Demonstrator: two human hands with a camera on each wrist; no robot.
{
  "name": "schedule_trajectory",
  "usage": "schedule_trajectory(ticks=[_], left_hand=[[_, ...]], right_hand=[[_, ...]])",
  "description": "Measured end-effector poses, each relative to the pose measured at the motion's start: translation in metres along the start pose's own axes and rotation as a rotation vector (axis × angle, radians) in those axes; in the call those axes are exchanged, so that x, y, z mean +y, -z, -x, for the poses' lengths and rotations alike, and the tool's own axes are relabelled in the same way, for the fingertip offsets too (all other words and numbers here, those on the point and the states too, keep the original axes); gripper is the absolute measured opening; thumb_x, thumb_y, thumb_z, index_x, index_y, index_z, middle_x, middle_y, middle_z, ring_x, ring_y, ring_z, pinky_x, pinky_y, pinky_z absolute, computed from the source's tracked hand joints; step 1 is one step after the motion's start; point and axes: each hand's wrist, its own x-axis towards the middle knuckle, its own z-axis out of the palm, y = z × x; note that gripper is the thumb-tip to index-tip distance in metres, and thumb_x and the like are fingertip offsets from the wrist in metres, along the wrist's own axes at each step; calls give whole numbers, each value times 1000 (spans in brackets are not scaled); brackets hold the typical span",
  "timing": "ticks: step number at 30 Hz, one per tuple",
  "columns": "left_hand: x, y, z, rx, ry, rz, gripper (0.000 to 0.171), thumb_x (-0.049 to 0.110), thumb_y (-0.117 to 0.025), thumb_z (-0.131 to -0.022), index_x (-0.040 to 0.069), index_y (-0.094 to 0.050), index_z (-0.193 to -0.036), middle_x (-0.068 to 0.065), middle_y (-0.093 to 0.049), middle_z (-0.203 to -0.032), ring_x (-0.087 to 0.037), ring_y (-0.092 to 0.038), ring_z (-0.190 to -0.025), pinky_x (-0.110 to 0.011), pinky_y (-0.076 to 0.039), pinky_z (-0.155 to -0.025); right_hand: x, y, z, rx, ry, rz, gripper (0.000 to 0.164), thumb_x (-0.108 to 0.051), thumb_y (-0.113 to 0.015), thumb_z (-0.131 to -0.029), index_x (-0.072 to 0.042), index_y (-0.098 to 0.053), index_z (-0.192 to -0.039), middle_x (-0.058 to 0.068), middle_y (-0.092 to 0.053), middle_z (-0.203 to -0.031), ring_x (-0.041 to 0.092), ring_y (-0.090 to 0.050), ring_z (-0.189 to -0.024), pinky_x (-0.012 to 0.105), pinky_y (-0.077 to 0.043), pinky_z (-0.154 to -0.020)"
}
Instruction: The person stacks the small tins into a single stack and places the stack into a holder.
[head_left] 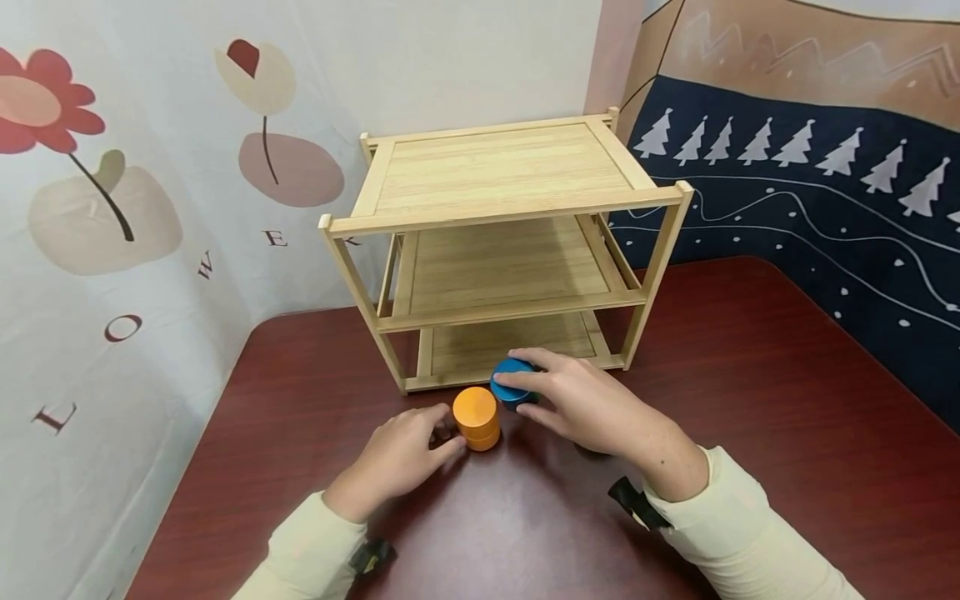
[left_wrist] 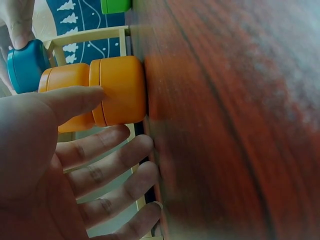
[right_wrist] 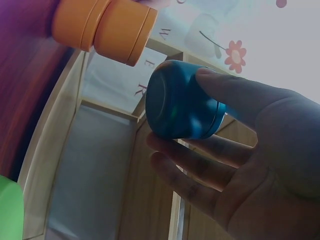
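My right hand (head_left: 592,408) holds a small blue lidded jar (head_left: 512,382) between thumb and fingers, raised off the table in the right wrist view. Two orange jars (head_left: 477,418) stand stacked on the table, just left of the blue one. Beside this stack is my left hand (head_left: 401,454), its thumb (left_wrist: 75,102) overlapping the orange jars in the left wrist view and its loosely extended fingers (left_wrist: 112,170) alongside them. A green object (right_wrist: 10,210) shows only partly at the edge of the right wrist view; my right hand mostly hides it in the head view.
Behind the jars stands a three-tier wooden shelf (head_left: 506,214), its front bottom rail close to them. The dark red table (head_left: 300,400) extends to both sides. Printed cloths, one with flowers (head_left: 262,83) and one with white trees (head_left: 795,150), hang behind the table.
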Motion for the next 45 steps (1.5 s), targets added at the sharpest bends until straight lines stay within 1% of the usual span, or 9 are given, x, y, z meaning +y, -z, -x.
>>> schedule_trajectory(ticks=[3,9,12,17,19,26,32,39,45], left_hand=[[-1,0,1,-1,-6,4,21,38,-71,-92,19,-63,-93,10,-63,-79,-8,-58,-70,-35,-48,-63],[-3,-1,2,7,-21,-6,20,38,-71,-92,20,-62,-90,11,-61,-77,-7,-56,-68,-34,-46,-61],[-3,-1,1,11,-24,-10,21,39,-71,-92,19,-63,-92,10,-62,-79,-8,-57,-70,-35,-47,-62],[-2,0,0,18,-22,-21,28,40,-71,-92,15,-67,-104,5,-69,-90,-13,-66,-82,-39,-53,-70],[-1,0,0,19,-20,-23,29,40,-71,-92,15,-67,-105,4,-70,-92,-15,-67,-84,-41,-54,-71],[-2,-1,0,27,-23,-24,23,40,-71,-92,18,-65,-98,7,-68,-87,-12,-64,-78,-39,-52,-66],[-3,1,1,11,-20,-8,20,40,-70,-93,21,-64,-93,10,-62,-78,-8,-57,-69,-34,-47,-61],[-3,1,2,31,-30,-23,22,39,-71,-92,19,-65,-96,8,-66,-83,-11,-62,-75,-38,-50,-64],[-3,0,2,28,-35,-17,21,40,-71,-92,20,-63,-92,10,-62,-77,-9,-57,-69,-34,-47,-61]], right_hand=[[-1,-1,-2,6,8,-4,41,-23,-75,-91,-20,-67,-132,14,-56,-143,28,-69,-113,39,-57,-90],[-5,-3,-4,12,17,-8,41,-24,-74,-91,-20,-66,-132,14,-56,-143,28,-69,-111,39,-57,-90],[-5,-3,-5,11,19,-6,42,-23,-75,-91,-20,-66,-132,14,-56,-143,28,-69,-111,39,-57,-90],[-4,-5,-6,13,20,3,42,-23,-75,-91,-20,-67,-131,14,-56,-142,28,-69,-113,39,-56,-91],[-3,-6,-7,16,23,4,42,-23,-75,-91,-20,-67,-131,14,-57,-142,28,-68,-113,39,-56,-91],[-4,-8,-8,31,45,-6,42,-23,-75,-91,-20,-66,-132,15,-56,-142,28,-68,-114,39,-56,-91],[-6,-10,-8,50,86,7,43,-23,-75,-91,-19,-66,-132,15,-56,-142,29,-68,-114,39,-56,-91],[-6,-10,-7,86,113,34,44,-23,-76,-90,-20,-66,-133,15,-56,-143,29,-67,-116,39,-57,-90],[-5,-12,-8,96,139,30,44,-22,-76,-90,-19,-66,-132,15,-57,-142,29,-68,-115,38,-57,-90]])
